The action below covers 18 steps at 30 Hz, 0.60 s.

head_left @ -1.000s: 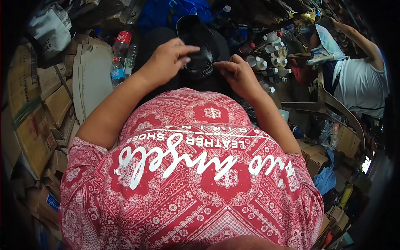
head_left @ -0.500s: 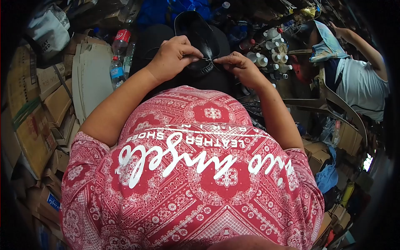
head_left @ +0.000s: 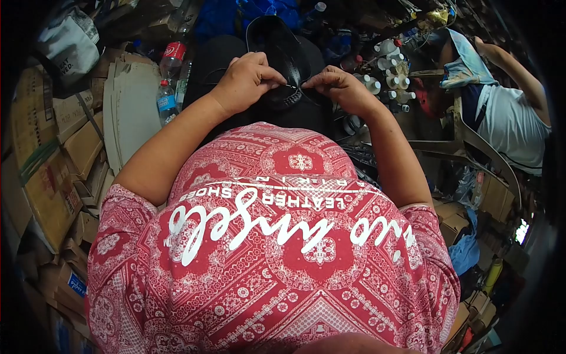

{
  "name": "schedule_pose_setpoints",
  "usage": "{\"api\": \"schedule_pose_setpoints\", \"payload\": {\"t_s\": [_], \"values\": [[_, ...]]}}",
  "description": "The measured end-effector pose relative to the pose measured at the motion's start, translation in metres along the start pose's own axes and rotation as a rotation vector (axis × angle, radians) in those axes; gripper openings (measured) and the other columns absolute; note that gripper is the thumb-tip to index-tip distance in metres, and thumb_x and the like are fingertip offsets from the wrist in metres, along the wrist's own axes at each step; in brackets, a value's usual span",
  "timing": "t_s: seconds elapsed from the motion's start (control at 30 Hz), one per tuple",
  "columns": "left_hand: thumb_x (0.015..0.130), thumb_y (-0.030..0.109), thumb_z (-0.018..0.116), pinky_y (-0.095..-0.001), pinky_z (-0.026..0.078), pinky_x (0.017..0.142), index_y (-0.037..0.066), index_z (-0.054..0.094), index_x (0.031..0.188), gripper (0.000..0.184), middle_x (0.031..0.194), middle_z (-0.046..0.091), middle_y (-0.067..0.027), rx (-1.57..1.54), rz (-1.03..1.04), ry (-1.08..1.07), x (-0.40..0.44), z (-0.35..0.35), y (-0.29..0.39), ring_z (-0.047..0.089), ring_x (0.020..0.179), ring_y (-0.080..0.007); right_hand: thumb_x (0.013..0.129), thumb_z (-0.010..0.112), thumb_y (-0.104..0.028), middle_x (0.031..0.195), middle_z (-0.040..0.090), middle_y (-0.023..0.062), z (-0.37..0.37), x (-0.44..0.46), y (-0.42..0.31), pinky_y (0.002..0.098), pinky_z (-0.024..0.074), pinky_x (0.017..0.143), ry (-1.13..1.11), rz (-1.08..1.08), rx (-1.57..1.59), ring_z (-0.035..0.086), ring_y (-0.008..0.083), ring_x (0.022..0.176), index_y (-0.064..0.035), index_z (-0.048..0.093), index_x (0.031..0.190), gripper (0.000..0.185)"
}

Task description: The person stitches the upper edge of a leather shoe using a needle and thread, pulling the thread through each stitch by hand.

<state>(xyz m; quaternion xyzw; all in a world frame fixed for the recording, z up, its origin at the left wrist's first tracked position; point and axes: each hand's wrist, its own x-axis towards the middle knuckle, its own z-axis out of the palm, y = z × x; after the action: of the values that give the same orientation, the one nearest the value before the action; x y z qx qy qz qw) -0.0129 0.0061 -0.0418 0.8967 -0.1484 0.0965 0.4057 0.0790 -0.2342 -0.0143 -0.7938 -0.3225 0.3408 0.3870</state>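
A black shoe-like item [head_left: 272, 44], open at the top with a ridged near edge, rests over my dark-clothed lap. My left hand [head_left: 250, 81] is closed in a pinch above its near end, at a thin, light-coloured sliver [head_left: 291, 87] too small to name. From the other side, my right hand [head_left: 341, 88] pinches at the same edge, thumb and forefinger together. A small gap separates the two sets of fingertips. Whatever the right fingers hold is too fine to make out.
Flattened cardboard [head_left: 79, 121] and plastic bottles [head_left: 166, 100] lie to the left. Several white-capped bottles [head_left: 389, 62] stand at the upper right. Beyond them, a plastic chair [head_left: 466, 133] stands beside another person in a white shirt [head_left: 510, 127]. A blue bag [head_left: 212, 20] lies ahead.
My right hand has shifted slightly, its fingers more curled near the shoe-like item's edge. My left hand barely moved. The other person's raised arm has lowered a little.
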Motion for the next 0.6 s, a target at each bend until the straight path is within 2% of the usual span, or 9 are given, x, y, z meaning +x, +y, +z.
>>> {"api": "schedule_pose_setpoints", "payload": {"t_s": [0.17,0.33,0.43,0.57,0.6], "values": [[0.074,0.004,0.072,-0.0311,0.04,0.064,0.015,0.074,0.087,0.017,0.071,0.049,-0.0017,0.067,0.058,0.02,0.0,0.002,0.004,0.049,0.069,-0.0179,0.082,0.058,0.004,0.082,0.048,-0.0018,-0.002,-0.001,-0.003,0.0233,0.0391,0.08,-0.02,0.018,0.027,0.048,0.0116,0.085,-0.0126,0.071,0.104,0.03],[0.073,0.002,0.072,-0.0305,0.042,0.063,0.01,0.072,0.087,0.016,0.072,0.052,-0.0039,-0.179,-0.07,-0.111,0.008,0.007,-0.005,0.052,0.066,-0.0175,0.081,0.061,0.001,0.078,0.047,-0.001,-0.002,0.002,0.005,0.0248,0.0413,0.079,-0.032,0.018,0.055,0.048,0.0128,0.08,-0.0145,0.072,0.104,0.031],[0.073,0.002,0.072,-0.0299,0.043,0.063,0.009,0.072,0.087,0.016,0.071,0.052,-0.0051,-0.293,-0.048,-0.204,0.022,0.008,-0.016,0.053,0.068,-0.0176,0.08,0.061,0.001,0.077,0.047,-0.001,-0.003,0.008,0.007,0.0237,0.0406,0.078,-0.043,0.01,0.081,0.047,0.0128,0.079,-0.0144,0.072,0.104,0.031],[0.072,0.001,0.071,-0.0294,0.043,0.062,0.009,0.072,0.088,0.018,0.072,0.052,-0.0049,-0.223,0.038,-0.244,0.028,-0.002,-0.015,0.054,0.068,-0.0193,0.08,0.063,0.0,0.077,0.047,-0.0014,-0.004,0.009,0.006,0.0231,0.0411,0.076,-0.063,-0.018,0.023,0.047,0.0116,0.078,-0.0153,0.072,0.105,0.031],[0.073,0.002,0.071,-0.03,0.043,0.066,0.011,0.072,0.089,0.019,0.074,0.053,-0.004,-0.155,0.044,-0.239,0.023,-0.006,-0.009,0.054,0.072,-0.0197,0.08,0.064,-0.001,0.077,0.047,-0.0017,-0.003,0.006,0.005,0.0231,0.0417,0.075,-0.053,-0.016,0.003,0.048,0.0108,0.078,-0.0157,0.072,0.106,0.031]]}}
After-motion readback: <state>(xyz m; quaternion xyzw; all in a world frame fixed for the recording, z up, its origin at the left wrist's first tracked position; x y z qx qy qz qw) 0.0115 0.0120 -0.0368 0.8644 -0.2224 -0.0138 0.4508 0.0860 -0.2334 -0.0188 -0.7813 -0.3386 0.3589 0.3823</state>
